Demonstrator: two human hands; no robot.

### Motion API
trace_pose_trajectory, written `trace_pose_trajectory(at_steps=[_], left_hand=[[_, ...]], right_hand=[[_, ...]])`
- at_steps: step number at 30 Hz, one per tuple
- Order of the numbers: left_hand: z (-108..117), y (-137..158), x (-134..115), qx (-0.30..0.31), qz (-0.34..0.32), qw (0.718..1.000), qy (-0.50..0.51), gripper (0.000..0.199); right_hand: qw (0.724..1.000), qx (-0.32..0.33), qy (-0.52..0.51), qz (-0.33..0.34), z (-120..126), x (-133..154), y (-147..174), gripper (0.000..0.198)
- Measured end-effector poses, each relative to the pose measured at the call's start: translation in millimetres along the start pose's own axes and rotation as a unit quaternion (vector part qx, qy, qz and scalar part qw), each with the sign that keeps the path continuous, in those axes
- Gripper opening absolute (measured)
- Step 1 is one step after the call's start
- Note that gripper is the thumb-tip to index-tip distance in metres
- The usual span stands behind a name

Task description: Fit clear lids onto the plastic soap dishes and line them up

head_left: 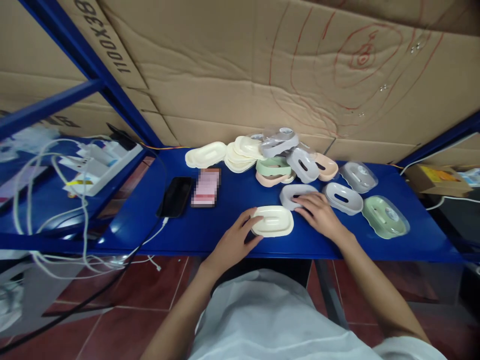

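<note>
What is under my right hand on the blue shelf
Your right hand rests on a grey oval dish lying on the blue shelf. Only the dish's far rim and left end show; the rest is covered.

Right hand [318, 214] hides part of the grey tray [294, 194]

cream soap dish [272, 221] — oval, flat on blue table's front edge | grey soap dish [296, 194] — just behind, slotted, flat
</note>
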State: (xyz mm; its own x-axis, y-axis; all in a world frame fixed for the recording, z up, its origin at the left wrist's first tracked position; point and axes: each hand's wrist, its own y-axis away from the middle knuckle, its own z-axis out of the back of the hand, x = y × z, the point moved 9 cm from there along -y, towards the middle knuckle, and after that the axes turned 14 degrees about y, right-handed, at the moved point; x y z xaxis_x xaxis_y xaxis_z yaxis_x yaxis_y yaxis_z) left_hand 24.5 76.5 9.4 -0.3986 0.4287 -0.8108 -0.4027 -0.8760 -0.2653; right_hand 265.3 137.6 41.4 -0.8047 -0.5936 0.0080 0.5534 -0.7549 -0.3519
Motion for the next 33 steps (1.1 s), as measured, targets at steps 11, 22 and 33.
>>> trace_pose_trajectory(at_steps=[11, 22, 33], left_hand=[[-1.8, 6.7, 0.5, -0.012, -0.06, 0.996, -0.068, 0.063], [1.5, 9.5, 3.7, -0.021, -0.018, 0.998, -0.054, 0.043], [1.5, 9.8, 4.1, -0.026, -0.002, 0.999, -0.035, 0.042]], right_hand=[[0.991, -0.027, 0.011, 0.127, -8.5, 130.2, -2.4, 0.038], [0.984, -0.139, -0.088, -0.062, 34.1, -51.8, -65.3, 0.051], [0.958, -0.099, -0.133, -0.236, 6.1, -173.9, -99.6, 0.076]])
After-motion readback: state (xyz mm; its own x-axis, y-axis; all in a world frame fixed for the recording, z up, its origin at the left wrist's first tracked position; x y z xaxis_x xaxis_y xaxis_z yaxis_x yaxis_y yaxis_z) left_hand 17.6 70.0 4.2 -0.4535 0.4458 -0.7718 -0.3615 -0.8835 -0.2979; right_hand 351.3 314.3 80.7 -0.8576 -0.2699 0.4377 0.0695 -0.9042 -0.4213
